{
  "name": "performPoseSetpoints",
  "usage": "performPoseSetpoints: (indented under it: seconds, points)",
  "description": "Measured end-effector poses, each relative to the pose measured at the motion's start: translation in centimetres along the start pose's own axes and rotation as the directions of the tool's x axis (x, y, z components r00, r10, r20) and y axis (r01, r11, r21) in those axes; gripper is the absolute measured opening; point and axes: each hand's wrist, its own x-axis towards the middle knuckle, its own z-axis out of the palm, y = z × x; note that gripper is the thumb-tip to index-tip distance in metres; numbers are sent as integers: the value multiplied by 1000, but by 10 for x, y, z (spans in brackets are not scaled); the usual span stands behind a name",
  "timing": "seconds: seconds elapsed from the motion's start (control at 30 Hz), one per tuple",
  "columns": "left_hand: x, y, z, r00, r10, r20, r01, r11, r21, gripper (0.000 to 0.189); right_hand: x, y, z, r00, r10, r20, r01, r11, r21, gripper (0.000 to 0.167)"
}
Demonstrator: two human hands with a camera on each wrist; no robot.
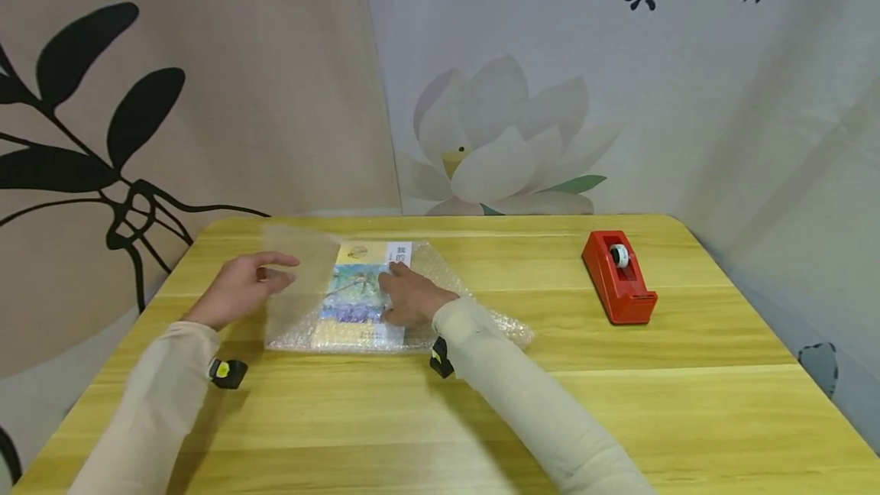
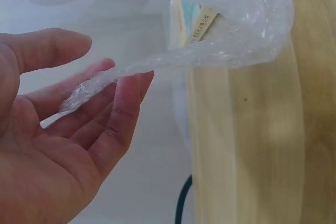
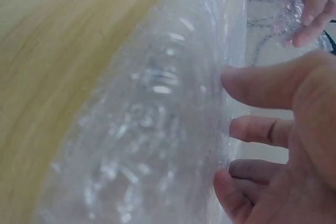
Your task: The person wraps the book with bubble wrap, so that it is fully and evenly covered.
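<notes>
A book (image 1: 356, 285) with a colourful painted cover lies on a sheet of clear bubble wrap (image 1: 292, 323), which spreads out past both its sides. My right hand (image 1: 418, 298) is over the book's right side, fingertips at the cover and the wrap around it. In the right wrist view the thumb and fingers (image 3: 262, 85) are spread apart against the plastic. My left hand (image 1: 237, 290) is at the left end of the wrap. As the left wrist view shows, the wrap's edge (image 2: 157, 62) runs across its fingers while the thumb stays apart from them.
A red tape dispenser (image 1: 622, 281) with a small roll stands toward the right of the wooden table (image 1: 330, 418). Behind the table's far edge hangs a cloth backdrop (image 1: 296, 82) printed with leaves and a lotus flower.
</notes>
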Motion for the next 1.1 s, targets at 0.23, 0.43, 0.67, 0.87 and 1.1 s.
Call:
performPoseSetpoints:
  seconds: [0.23, 0.43, 0.67, 0.87, 1.1]
  points:
    - [5, 20, 5, 995, 98, -24, -96, 993, 65, 40, -2, 1, -1, 1000, 2, -11, -2, 1000, -1, 45]
    - [12, 37, 17, 985, 170, -21, -168, 984, 62, 37, -2, 0, -3, 1000, -3, -5, 3, 1000, 5, 44]
    - [22, 49, 36, 974, 226, 20, -227, 967, 113, 39, 2, -1, -2, 1000, 2, 7, -2, 1000, -23, 43]
    - [31, 62, 56, 961, 254, 112, -272, 944, 186, 45, 2, 1, -1, 1000, 1, -8, -1, 999, -34, 47]
    - [36, 67, 72, 939, 268, 215, -327, 891, 315, 45, 3, 3, 0, 999, -38, -33, 36, 998, -47, 52]
